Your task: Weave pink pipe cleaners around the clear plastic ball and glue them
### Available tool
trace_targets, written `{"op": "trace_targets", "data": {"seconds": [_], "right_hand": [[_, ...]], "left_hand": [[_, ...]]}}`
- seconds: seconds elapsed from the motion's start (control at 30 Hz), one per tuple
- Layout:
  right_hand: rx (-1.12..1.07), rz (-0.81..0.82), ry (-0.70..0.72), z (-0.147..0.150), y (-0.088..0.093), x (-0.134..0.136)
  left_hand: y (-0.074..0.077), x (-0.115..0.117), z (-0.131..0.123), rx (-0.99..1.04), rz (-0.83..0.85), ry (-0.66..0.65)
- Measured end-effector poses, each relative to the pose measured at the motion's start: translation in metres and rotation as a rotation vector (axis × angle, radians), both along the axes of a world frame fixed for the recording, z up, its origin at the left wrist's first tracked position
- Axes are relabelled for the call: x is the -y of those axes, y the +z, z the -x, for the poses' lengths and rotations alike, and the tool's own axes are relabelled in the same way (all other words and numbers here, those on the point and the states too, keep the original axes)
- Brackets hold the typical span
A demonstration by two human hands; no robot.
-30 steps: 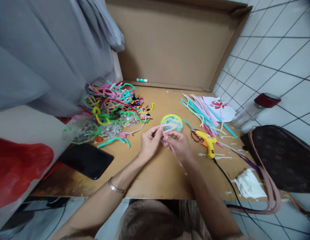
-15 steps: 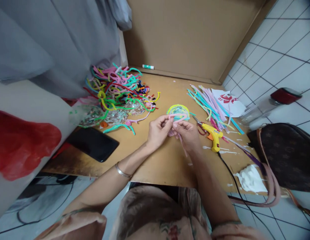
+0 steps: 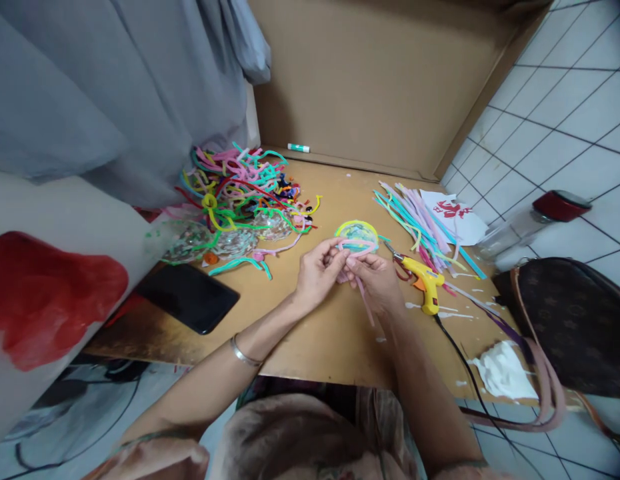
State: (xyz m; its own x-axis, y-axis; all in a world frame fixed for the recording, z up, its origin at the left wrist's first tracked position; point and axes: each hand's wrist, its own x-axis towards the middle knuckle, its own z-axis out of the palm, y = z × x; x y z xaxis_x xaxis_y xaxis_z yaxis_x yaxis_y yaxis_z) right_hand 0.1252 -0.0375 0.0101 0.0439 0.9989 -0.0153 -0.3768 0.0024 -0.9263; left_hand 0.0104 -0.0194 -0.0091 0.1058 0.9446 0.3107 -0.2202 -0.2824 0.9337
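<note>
Between my two hands is a pink pipe cleaner, bent into a loop at the top, with a loose tail hanging down over my right palm. My left hand pinches it on the left side, fingers closed. My right hand grips it at the base of the loop, thumb and fingers together. Just beyond the fingertips lies a clear round piece edged with a yellow pipe cleaner, partly covered by the loop. Right of my hand rests a yellow hot glue gun, its nozzle pointing toward the round piece.
A tangled heap of coloured pipe cleaners and clear round pieces lies at left, behind a black phone. Straight pipe cleaners, a bottle, a dark handbag and crumpled tissue are at right. A cord trails off the edge.
The pink loop has become rounder and more open between my fingers. Both hands keep their grip at nearly the same spot, while the whole view has shifted slightly.
</note>
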Motion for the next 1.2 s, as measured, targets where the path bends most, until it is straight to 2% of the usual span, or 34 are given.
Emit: {"op": "trace_targets", "data": {"seconds": [0.17, 0.4, 0.63, 0.77, 1.2], "right_hand": [[-0.041, 0.004, 0.018, -0.001, 0.002, 0.000], [-0.031, -0.017, 0.046, -0.002, 0.000, -0.004], [-0.027, 0.044, 0.085, -0.005, 0.000, -0.005], [0.002, 0.075, 0.076, -0.007, 0.001, -0.005], [0.059, 0.012, -0.001, -0.004, 0.000, -0.002]], "left_hand": [[0.002, 0.000, 0.002, 0.003, 0.009, -0.038], [0.009, -0.003, 0.002, 0.068, 0.077, -0.027], [0.015, -0.004, 0.003, 0.051, 0.132, -0.011], [0.014, -0.007, 0.006, 0.058, 0.175, -0.011], [0.009, -0.007, 0.005, 0.045, 0.188, -0.062]]}}
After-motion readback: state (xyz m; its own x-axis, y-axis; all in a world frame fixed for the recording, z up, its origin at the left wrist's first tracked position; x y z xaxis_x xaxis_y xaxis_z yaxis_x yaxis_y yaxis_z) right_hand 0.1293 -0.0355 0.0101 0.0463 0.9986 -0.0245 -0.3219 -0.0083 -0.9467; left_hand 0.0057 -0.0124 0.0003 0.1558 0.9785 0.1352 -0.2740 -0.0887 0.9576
